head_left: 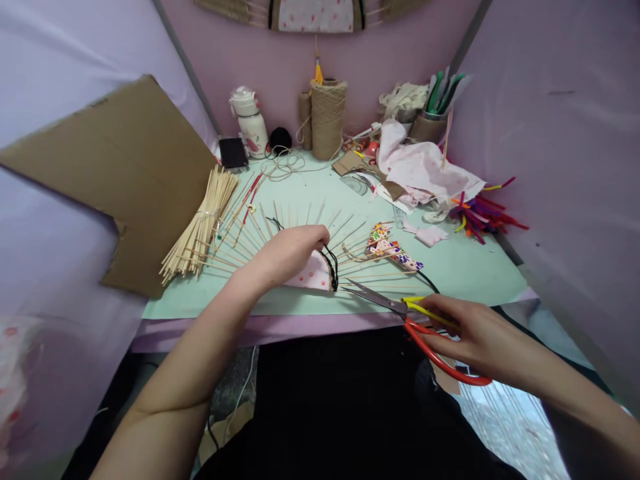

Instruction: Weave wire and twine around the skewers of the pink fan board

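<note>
Head view: right fingers [449, 305] hold slightly parted scissors [399, 308]

A creased, pale lilac left wall [75, 40] and a duller right wall [560, 147] flank a pinkish back wall [280, 73], grey strips [183, 60] marking the corners. A mint-green surface [465, 273] with a lilac front edge [300, 327] fills the space between; soft light falls brightest at upper left.

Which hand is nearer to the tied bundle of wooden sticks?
Left. The left hand is right of the bundle of wooden sticks, over the dotted fabric; the right hand is much farther right, holding the scissors.
</note>
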The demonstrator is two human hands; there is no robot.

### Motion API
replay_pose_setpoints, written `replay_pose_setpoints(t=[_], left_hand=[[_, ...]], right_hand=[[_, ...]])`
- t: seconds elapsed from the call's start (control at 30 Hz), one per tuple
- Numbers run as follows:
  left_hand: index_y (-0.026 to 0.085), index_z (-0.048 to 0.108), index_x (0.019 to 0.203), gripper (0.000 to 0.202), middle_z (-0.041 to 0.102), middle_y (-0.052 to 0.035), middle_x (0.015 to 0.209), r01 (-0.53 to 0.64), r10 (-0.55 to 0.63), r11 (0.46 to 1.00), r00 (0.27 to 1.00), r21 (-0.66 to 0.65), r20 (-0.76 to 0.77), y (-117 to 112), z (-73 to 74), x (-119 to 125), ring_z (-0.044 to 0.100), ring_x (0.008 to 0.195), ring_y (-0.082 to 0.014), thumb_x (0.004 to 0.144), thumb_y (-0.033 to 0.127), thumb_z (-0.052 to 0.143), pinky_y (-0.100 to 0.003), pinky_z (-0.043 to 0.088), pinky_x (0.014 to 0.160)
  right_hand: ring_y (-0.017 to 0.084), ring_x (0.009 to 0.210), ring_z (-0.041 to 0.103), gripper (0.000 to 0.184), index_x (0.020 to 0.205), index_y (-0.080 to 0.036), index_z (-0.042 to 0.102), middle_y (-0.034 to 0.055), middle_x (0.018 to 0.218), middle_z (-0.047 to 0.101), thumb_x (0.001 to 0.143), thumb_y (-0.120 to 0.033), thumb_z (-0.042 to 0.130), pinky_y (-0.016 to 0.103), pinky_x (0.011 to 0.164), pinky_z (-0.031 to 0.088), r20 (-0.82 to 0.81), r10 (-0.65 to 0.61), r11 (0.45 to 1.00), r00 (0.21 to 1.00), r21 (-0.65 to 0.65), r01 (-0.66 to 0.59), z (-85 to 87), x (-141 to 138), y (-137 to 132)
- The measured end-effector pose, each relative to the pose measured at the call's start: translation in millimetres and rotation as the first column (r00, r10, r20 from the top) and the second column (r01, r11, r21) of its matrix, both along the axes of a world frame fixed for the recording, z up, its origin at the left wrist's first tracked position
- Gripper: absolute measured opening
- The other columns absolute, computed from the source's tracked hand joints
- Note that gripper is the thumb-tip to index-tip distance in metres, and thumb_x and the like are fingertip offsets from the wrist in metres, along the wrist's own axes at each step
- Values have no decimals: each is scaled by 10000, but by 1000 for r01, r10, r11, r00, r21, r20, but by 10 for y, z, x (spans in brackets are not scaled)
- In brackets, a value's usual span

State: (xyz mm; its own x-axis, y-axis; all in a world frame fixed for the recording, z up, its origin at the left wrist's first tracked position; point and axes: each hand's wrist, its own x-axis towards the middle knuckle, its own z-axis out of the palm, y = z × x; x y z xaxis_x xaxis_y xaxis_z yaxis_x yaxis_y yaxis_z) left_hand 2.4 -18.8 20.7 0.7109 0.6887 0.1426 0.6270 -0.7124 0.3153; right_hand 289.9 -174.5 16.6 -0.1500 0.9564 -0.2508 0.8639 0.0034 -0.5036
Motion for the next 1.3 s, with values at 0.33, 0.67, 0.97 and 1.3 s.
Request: replay_pose_setpoints(t=[0.33,0.67,0.97,1.3], left_hand=[[215,575,921,189,653,-27,895,-4,3,998,1000,65,14,-59,60,-50,580,809,-169,876,190,393,-279,398,689],[218,573,934,210,654,-23,906,-31,30,997,999,64,15,-26,74,-61,583,825,-169,873,171,378,-273,388,680],[216,574,935,217,656,-28,906,-29,28,997,1000,74,14,-14,77,-42,577,808,-168,872,159,374,-272,379,672],[212,580,918,215,654,-23,877,-68,66,996,997,56,49,-23,96,-81,583,796,-166,870,167,375,-277,394,680]], right_hand=[[147,562,511,341,850,-209,574,0,645,576,840,-537,482,244,519,333,85,95,992,992,-93,-87,-68,-112,47],[143,546,488,363,804,-214,582,2,627,588,827,-568,505,247,506,321,57,101,992,993,-78,-96,-140,-103,64],[158,568,549,359,865,-220,610,12,672,638,843,-557,490,249,530,352,62,102,992,993,-74,-98,-170,-79,36],[139,531,504,333,800,-218,563,-5,614,586,854,-537,487,242,512,345,65,92,994,994,-71,-87,-150,-96,19]])
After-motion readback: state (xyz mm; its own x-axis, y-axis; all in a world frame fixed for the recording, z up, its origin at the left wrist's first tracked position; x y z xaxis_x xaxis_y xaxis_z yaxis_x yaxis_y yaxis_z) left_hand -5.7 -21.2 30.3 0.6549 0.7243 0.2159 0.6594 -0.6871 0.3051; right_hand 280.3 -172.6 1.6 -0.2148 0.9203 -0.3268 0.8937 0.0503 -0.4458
